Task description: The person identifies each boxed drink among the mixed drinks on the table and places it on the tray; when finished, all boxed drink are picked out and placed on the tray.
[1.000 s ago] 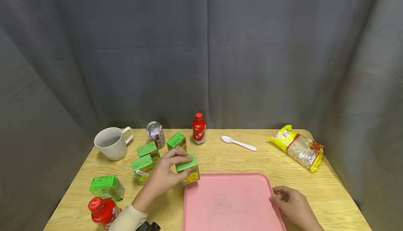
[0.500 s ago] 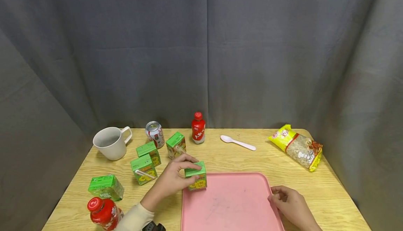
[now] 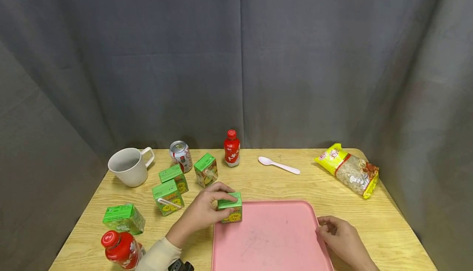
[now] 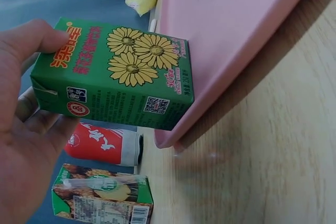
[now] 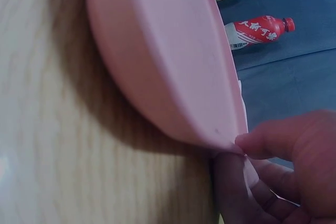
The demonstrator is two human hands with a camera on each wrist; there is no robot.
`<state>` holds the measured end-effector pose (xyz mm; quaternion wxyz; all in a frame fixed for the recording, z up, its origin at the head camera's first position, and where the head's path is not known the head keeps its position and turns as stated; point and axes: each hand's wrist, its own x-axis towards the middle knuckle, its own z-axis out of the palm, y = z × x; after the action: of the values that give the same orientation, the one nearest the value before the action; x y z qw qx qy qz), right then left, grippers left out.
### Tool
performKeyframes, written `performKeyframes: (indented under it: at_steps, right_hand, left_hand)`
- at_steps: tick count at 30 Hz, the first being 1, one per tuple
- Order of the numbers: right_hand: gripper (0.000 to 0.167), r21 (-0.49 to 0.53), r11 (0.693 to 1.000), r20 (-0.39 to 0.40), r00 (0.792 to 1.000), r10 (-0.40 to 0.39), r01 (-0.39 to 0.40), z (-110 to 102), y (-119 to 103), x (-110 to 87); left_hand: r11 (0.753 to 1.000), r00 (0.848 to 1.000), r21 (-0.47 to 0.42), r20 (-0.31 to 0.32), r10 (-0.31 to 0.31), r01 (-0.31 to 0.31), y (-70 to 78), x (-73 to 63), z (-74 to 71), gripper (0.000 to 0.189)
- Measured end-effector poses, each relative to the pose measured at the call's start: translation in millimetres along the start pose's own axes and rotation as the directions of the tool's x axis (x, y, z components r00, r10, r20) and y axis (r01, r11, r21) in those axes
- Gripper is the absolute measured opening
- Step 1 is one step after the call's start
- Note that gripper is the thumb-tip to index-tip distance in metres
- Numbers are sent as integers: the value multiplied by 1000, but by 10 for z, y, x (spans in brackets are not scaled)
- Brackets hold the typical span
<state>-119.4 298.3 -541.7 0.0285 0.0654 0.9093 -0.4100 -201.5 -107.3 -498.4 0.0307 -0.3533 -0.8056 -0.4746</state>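
My left hand (image 3: 202, 209) grips a green drink carton (image 4: 121, 72) with yellow flowers, thumb on its front and fingers behind. In the head view the carton stands upright at the back left corner of the pink tray (image 3: 273, 238). On the right, my right hand (image 3: 341, 238) pinches the tray's right rim between thumb and fingers, as the right wrist view also shows. Just left of the left hand are two more green cartons, one with a white straw (image 3: 169, 202) on its front. Behind that hand stands another green carton (image 3: 206, 170) with a brown pattern.
A grey mug (image 3: 129, 167) and a silver can (image 3: 181, 156) stand at the back left. Red bottles stand at the back (image 3: 232, 150) and front left (image 3: 122, 249). A green carton (image 3: 124, 219) lies at left. A white spoon (image 3: 278, 165) and yellow snack bag (image 3: 349, 170) lie behind the tray.
My left hand has moved right and slightly down with the carton, from over the tray's edge onto its back left corner. The right hand has stayed at the rim.
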Motion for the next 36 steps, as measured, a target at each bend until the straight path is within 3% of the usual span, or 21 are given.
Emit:
performKeyframes:
  at_steps: [9,16,25,36]
  right_hand:
    - [31,-20,999,7,999,32,-32,-9,-30,5]
    - [28,-4,1000,-18,1000,5,-5,0,-16,-30]
    - [22,38,998,-32,998,-52,53,10,19,-52]
    - [22,77,996,-17,999,-48,49,1,20,-71]
  left_hand:
    - [998,997,-22,47,-53,54,39,11,-2,26]
    - [998,995,-15,70,-67,68,61,25,8,26]
    - [998,996,-20,70,-60,62,58,34,29,26]
    - [999,991,9,127,-41,40,78,43,-20,23]
